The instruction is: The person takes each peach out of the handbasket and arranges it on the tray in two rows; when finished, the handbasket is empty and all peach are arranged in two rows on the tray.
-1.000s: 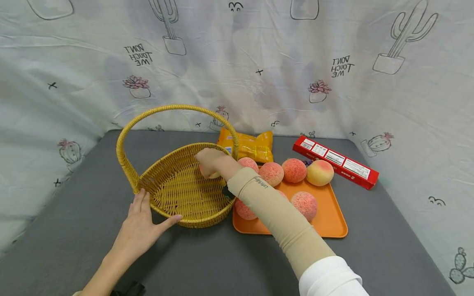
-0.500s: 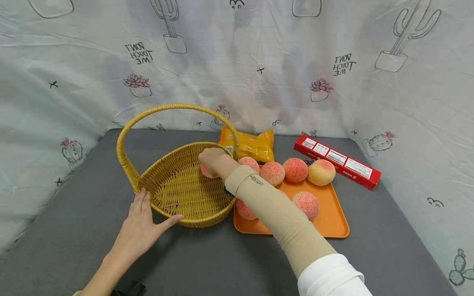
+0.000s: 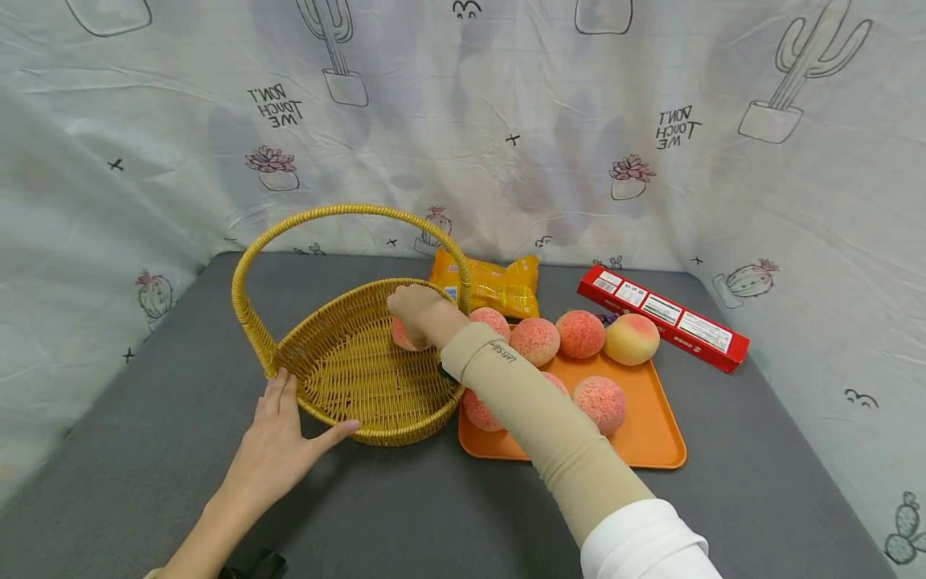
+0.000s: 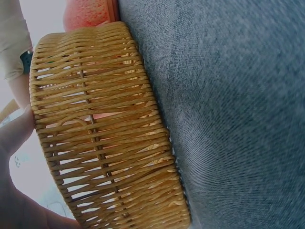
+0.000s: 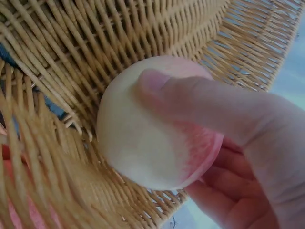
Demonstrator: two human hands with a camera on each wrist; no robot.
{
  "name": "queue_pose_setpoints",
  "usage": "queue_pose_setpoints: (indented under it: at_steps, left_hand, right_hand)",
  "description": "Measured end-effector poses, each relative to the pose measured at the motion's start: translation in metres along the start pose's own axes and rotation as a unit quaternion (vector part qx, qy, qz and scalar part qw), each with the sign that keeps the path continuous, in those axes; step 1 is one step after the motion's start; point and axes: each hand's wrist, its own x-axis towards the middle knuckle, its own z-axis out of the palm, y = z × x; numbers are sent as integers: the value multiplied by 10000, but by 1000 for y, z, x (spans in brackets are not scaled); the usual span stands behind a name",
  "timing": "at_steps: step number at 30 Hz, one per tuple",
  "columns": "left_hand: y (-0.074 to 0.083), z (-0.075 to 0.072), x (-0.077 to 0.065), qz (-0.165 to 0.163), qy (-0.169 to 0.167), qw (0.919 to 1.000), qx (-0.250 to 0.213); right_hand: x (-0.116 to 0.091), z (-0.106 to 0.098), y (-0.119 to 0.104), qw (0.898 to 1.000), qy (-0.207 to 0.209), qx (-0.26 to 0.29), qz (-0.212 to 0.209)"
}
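Note:
A yellow wicker basket (image 3: 362, 430) with a tall arched handle stands left of centre in the head view. My left hand (image 3: 278, 450) rests at its near left rim, thumb spread wide and fingertips on the edge. In the left wrist view the woven basket side (image 4: 105, 129) fills the middle, with the thumb (image 4: 16, 131) at the rim. Inside the far right part of the basket, my right hand (image 3: 421, 312) holds a peach (image 3: 405, 334). The right wrist view shows thumb and fingers around this cream and pink peach (image 5: 147, 129), low against the wicker.
Right of the basket lies an orange tray (image 3: 644, 426) with several peaches (image 3: 600, 404), partly covered by the right forearm. Behind them are a yellow snack packet (image 3: 499, 285) and a long red box (image 3: 665, 318). A patterned cloth hangs behind the grey table.
The right hand and peach have shifted slightly right and turned a little inside the basket, the peach showing more pink in the head view. The left hand stays at the rim.

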Motion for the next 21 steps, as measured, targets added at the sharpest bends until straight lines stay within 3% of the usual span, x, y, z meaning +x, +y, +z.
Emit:
queue_pose_setpoints:
  at_steps: [4, 10, 18, 21]
  left_hand:
    - [0, 0, 0, -6, -9, 10000, 19]
    - [0, -1, 1, 9, -14, 10000, 3]
    - [-1, -1, 1, -20, -94, 10000, -6]
    - [-1, -1, 2, 31, -70, 10000, -13]
  right_hand:
    - [0, -4, 4, 9947, 322, 978, -71]
    - [-4, -7, 8, 9682, 992, 2273, -332]
    - [-21, 1, 9, 9128, 1806, 3584, -758]
    - [-33, 6, 6, 8847, 1983, 4122, -902]
